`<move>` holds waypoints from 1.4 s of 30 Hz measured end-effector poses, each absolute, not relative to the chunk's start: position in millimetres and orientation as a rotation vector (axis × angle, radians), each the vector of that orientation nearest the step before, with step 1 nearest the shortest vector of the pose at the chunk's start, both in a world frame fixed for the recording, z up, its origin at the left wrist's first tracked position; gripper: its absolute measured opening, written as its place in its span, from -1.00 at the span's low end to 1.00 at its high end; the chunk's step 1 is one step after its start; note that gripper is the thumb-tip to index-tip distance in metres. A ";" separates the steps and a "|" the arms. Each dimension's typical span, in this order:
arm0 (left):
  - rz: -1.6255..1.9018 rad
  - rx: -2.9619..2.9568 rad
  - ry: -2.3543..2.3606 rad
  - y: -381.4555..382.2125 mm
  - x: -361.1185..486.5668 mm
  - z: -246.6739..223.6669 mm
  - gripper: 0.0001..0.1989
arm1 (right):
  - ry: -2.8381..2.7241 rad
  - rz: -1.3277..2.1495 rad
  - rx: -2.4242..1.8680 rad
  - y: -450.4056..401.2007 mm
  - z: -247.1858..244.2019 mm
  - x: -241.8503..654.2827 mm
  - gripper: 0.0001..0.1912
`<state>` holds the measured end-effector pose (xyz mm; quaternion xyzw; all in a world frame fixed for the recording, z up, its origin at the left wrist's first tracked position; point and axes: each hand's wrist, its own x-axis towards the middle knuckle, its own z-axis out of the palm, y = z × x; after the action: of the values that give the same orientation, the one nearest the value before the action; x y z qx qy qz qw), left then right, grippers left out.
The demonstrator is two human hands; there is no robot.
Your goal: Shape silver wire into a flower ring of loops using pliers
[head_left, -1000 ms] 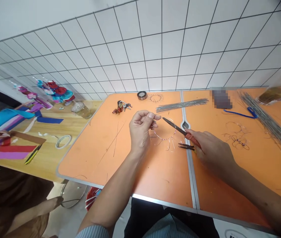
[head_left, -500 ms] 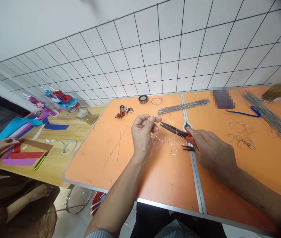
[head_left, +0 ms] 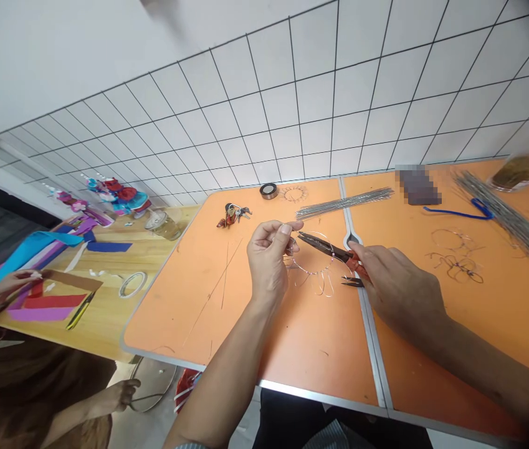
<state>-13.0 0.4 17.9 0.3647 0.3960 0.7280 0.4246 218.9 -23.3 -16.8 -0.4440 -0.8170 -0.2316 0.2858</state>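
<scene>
My left hand pinches a thin wire ring between thumb and fingers, above the orange table. Several small wire loops hang from the ring's lower side. Wrapped around the red handles of a pair of pliers is my right hand. The dark jaws of the pliers point left across the ring, their tips close to my left fingertips; whether they grip wire I cannot make out. Just under the pliers lies a second dark pointed tool, partly hidden by my right hand.
Keys, a tape roll and a wire bundle lie behind my hands. To the right are bent wire pieces, a blue strip and longer wires. Another person's hand is at ribbons on the left table.
The pliers' jaws have come closer together, with their tips a little nearer my left fingers. At the left, the other person's lower hand has moved right and holds a dark strip.
</scene>
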 end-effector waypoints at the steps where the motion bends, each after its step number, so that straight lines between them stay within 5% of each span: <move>1: 1.819 0.912 0.986 0.0 -12.3 17.6 -0.70 | -2.191 -0.610 -1.187 -23.4 -17.2 218.6 -0.68; 42: 1.777 0.963 0.973 -1.3 -9.9 11.0 -0.73 | -2.217 -0.564 -1.201 -24.3 -19.8 220.3 -0.74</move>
<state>-9.9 -1.3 11.0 0.3867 0.3905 0.7137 0.4342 220.3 -24.3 -19.8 -0.4470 -0.8249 -0.2097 0.2752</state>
